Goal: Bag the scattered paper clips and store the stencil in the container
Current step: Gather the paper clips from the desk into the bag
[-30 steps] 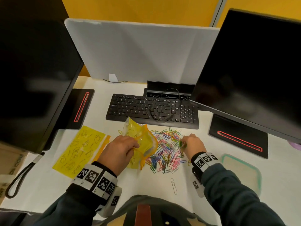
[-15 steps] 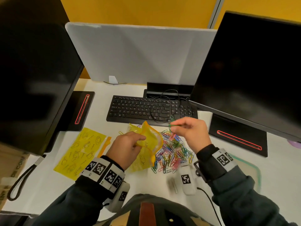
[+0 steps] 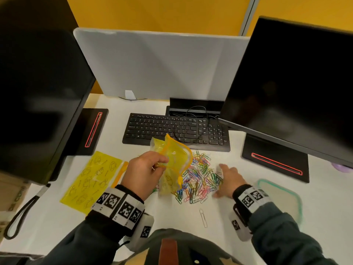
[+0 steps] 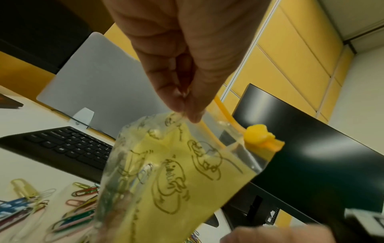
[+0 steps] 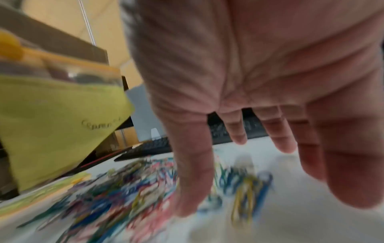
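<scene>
My left hand [image 3: 147, 169] pinches the rim of a yellow zip bag [image 3: 174, 161] and holds it up off the desk, mouth gaping; the left wrist view shows thumb and finger [image 4: 182, 105] nipped on the bag [image 4: 176, 172] edge beside its orange slider. A pile of coloured paper clips [image 3: 198, 178] lies on the white desk right of the bag. My right hand [image 3: 227, 178] hovers low over the pile's right edge with fingers [image 5: 278, 136] spread and straight, holding nothing. One large silver clip [image 3: 203, 218] lies apart, nearer me. The yellow stencil [image 3: 91, 180] lies flat at the left.
A clear container with a green rim [image 3: 280, 197] sits at the right, near my right wrist. A black keyboard [image 3: 175, 131] with a cable lies behind the clips. Two dark monitors [image 3: 294, 83] on black stands flank the desk, and a grey divider stands at the back.
My right hand, pinching a clip at the bag's mouth half a second ago, has come back down to the pile with its fingers spread. The left hand still holds the bag up.
</scene>
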Demonstrator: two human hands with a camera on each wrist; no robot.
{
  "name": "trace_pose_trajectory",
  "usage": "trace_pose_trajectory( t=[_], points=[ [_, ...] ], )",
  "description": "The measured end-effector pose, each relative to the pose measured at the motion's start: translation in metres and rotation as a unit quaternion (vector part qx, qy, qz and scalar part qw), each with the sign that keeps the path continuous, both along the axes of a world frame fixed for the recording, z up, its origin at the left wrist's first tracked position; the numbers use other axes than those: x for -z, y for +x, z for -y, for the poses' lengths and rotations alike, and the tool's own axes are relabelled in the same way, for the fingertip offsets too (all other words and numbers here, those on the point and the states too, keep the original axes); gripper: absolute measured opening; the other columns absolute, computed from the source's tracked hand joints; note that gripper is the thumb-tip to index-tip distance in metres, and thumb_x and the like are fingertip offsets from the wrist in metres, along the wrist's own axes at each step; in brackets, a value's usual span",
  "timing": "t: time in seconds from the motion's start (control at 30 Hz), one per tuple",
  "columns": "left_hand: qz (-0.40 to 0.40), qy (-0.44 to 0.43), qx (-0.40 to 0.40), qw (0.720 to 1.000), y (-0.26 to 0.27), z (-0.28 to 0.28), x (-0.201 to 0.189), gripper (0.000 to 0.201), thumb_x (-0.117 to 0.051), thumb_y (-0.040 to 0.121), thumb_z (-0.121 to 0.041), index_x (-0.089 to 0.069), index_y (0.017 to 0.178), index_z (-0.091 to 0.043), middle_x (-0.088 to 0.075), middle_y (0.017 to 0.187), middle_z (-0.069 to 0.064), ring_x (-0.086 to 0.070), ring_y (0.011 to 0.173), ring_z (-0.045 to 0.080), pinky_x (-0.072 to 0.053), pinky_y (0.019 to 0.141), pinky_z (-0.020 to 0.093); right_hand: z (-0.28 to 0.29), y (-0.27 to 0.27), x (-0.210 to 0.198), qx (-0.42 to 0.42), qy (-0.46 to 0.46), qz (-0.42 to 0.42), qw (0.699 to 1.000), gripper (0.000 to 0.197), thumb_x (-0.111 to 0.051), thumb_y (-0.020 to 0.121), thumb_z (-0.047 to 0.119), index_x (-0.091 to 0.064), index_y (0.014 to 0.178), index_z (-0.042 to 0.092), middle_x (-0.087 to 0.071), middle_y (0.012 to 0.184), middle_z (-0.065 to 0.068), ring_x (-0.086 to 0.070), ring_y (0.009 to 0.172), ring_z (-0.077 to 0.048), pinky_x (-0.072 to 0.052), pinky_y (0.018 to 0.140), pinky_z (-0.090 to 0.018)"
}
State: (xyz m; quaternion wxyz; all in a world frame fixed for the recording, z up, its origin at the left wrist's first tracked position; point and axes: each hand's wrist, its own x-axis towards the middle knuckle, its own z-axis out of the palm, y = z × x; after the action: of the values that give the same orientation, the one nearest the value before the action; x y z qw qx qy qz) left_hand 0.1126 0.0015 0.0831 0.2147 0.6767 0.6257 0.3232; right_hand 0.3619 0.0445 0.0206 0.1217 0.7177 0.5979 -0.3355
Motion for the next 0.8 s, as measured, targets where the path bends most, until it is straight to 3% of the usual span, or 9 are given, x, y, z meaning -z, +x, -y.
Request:
trace_pose_trajectory(
  t=[0.07, 0.2, 0.27, 0.33, 0.47, 0.53, 0.6, 0.7, 0.8],
  points=[
    [0.003, 0.007, 0.007, 1.0, 0.001, 0.0, 0.002, 0.017, -0.068, 0.07, -0.01, -0.071, 0.085, -0.017, -0.071, 0.089, 0.001, -0.055, 0.079, 0.007, -0.04, 0.069, 0.005, 0.005, -0.005, 0.013, 0.007, 0.022, 0.001, 1.0, 0.1, -0.084, 0.062, 0.024, -0.023, 0.141, 0.022, -0.036, 0.134, -0.012, -0.042, 0.124, -0.032, -0.042, 0.102, -0.043],
    [0.005, -0.009, 0.012, 1.0, 0.002, 0.002, 0.005, 0.02, -0.07, 0.072, -0.004, -0.071, 0.088, -0.017, -0.07, 0.09, -0.002, -0.057, 0.066, -0.001, -0.04, 0.066, -0.002, 0.003, -0.025, 0.025, -0.053, 0.122, -0.026, 0.991, 0.061, -0.069, 0.079, 0.016, -0.04, 0.133, 0.016, -0.044, 0.123, -0.011, -0.049, 0.114, -0.029, -0.043, 0.101, -0.037],
    [0.01, -0.014, 0.02, 1.0, 0.001, 0.002, 0.004, 0.022, -0.07, 0.072, -0.003, -0.071, 0.088, -0.017, -0.07, 0.091, -0.002, -0.057, 0.073, -0.008, -0.04, 0.066, -0.002, 0.0, -0.034, 0.029, -0.092, 0.152, -0.033, 0.984, 0.037, -0.056, 0.087, 0.011, -0.051, 0.124, 0.013, -0.051, 0.118, -0.011, -0.055, 0.106, -0.028, -0.046, 0.096, -0.033],
    [0.01, -0.018, 0.018, 1.0, 0.0, 0.003, 0.004, 0.022, -0.07, 0.071, -0.003, -0.071, 0.089, -0.017, -0.07, 0.092, -0.001, -0.058, 0.079, -0.001, -0.041, 0.067, -0.002, -0.003, -0.038, 0.03, -0.108, 0.164, -0.035, 0.98, 0.024, -0.049, 0.091, 0.008, -0.058, 0.112, 0.01, -0.058, 0.112, -0.012, -0.059, 0.099, -0.028, -0.047, 0.09, -0.032],
    [0.006, -0.029, 0.012, 0.999, -0.006, 0.003, 0.003, 0.021, -0.069, 0.072, -0.003, -0.071, 0.089, -0.016, -0.071, 0.092, 0.001, -0.06, 0.071, 0.008, -0.04, 0.067, -0.002, -0.007, -0.034, 0.022, -0.069, 0.178, -0.069, 0.979, 0.023, -0.052, 0.087, 0.004, -0.067, 0.103, 0.01, -0.068, 0.107, -0.011, -0.062, 0.099, -0.026, -0.045, 0.087, -0.025],
    [-0.001, -0.046, 0.008, 0.999, -0.008, 0.003, 0.003, 0.02, -0.069, 0.072, -0.004, -0.071, 0.087, -0.016, -0.071, 0.091, 0.001, -0.059, 0.068, 0.007, -0.038, 0.067, -0.002, -0.007, -0.028, 0.011, -0.014, 0.206, -0.116, 0.972, 0.023, -0.058, 0.083, -0.001, -0.071, 0.098, 0.01, -0.071, 0.101, -0.009, -0.062, 0.089, -0.021, -0.045, 0.082, -0.021],
    [-0.004, -0.067, 0.011, 0.998, -0.006, 0.002, 0.005, 0.018, -0.069, 0.072, -0.005, -0.071, 0.086, -0.016, -0.07, 0.09, 0.001, -0.054, 0.066, 0.005, -0.036, 0.066, -0.003, -0.004, -0.026, -0.007, 0.055, 0.226, -0.215, 0.949, 0.018, -0.067, 0.078, -0.001, -0.073, 0.088, 0.013, -0.071, 0.083, 0.0, -0.058, 0.074, -0.015, -0.045, 0.077, -0.021],
    [-0.014, -0.087, 0.029, 0.996, 0.001, 0.001, 0.007, 0.016, -0.068, 0.074, -0.007, -0.07, 0.086, -0.016, -0.068, 0.09, -0.003, -0.049, 0.065, -0.001, -0.034, 0.063, -0.003, 0.001, -0.032, -0.047, 0.085, 0.236, -0.381, 0.89, 0.033, -0.071, 0.073, -0.006, -0.069, 0.072, 0.027, -0.061, 0.054, 0.018, -0.054, 0.06, -0.014, -0.053, 0.064, -0.027],
    [-0.011, -0.089, 0.042, 0.995, 0.009, 0.0, 0.007, 0.014, -0.068, 0.073, -0.006, -0.07, 0.082, -0.016, -0.066, 0.087, -0.005, -0.05, 0.065, 0.0, -0.035, 0.062, 0.0, 0.001, -0.047, -0.072, 0.032, 0.26, -0.419, 0.869, 0.031, -0.072, 0.072, -0.005, -0.069, 0.07, 0.026, -0.061, 0.053, 0.02, -0.054, 0.056, -0.008, -0.053, 0.062, -0.026]
  ],
)
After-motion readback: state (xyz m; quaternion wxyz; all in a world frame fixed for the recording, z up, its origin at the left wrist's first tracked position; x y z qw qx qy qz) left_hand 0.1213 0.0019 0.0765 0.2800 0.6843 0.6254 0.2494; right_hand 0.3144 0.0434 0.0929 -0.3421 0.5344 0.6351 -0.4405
